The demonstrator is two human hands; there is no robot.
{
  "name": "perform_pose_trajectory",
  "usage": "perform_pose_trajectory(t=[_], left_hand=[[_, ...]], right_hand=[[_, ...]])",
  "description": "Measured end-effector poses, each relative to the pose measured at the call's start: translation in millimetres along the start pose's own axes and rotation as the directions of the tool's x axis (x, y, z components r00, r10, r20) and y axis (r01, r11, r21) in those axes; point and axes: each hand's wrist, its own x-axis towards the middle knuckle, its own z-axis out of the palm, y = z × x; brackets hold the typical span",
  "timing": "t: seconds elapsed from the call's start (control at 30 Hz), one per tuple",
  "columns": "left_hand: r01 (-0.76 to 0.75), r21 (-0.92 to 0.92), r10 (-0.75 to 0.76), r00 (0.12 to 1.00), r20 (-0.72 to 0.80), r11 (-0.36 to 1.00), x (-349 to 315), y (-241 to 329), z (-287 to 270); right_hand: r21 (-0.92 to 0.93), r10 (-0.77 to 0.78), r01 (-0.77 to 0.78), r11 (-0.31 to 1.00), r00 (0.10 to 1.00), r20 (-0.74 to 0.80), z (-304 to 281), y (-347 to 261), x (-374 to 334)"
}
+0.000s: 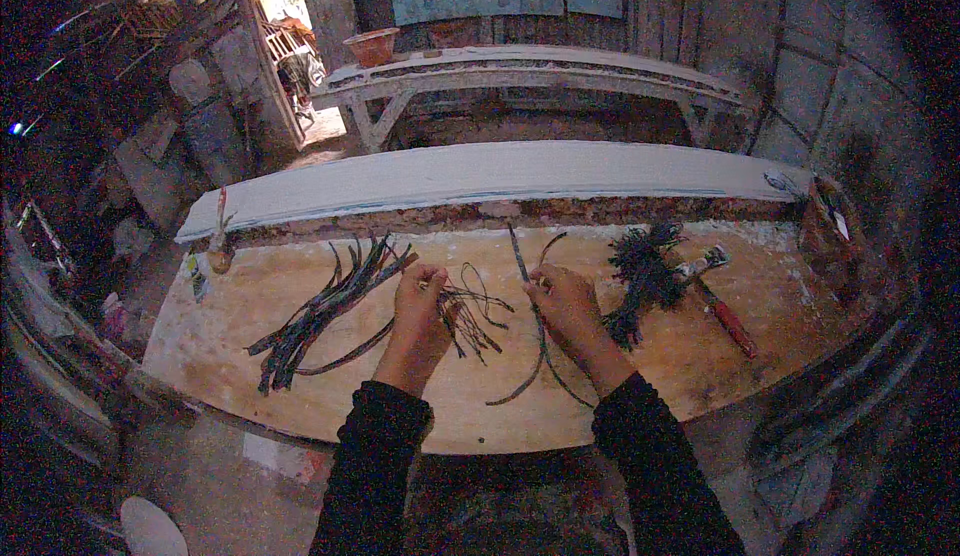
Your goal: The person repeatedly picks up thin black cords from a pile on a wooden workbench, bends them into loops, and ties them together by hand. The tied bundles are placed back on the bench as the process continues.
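Observation:
My left hand is closed, and a bunch of thin wire-like strands sticks out from its right side. One strand loops up above the rest. My right hand pinches a pair of long dark strips that cross and hang down toward the table's near edge. To the left of my left hand lies a loose bundle of flat dark strips. On the other side, just past my right hand, a bushy dark bundle of short pieces rests on the wooden tabletop.
A red-handled tool with a pale, worn head lies beside the bushy bundle. Behind the tabletop runs a long whitish board. A plastic bag stands at the right end, a small brush-like item at the left. Farther back, a bench carries a reddish bowl.

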Motion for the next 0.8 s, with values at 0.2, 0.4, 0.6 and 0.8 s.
perform_pose_trajectory(t=[0.2,0.4,0.6,0.8], left_hand=[[-0.084,0.101,0.077,0.994,0.078,0.991,-3,0,4],[-0.024,0.066,0.011,0.983,0.181,0.998,-26,-1,21],[-0.372,0.384,0.258,0.913,0.317,0.845,3,-29,-1],[-0.012,0.164,-0.037,0.956,0.292,0.986,-4,-32,6]], right_hand=[[-0.206,-0.036,0.044,0.978,0.999,0.041,11,33,10],[-0.238,0.007,-0.003,0.971,1.0,0.017,20,50,15],[-0.12,0.068,-0.075,0.99,0.996,-0.059,23,47,16],[-0.232,0.109,-0.091,0.968,0.992,0.064,10,38,11]])
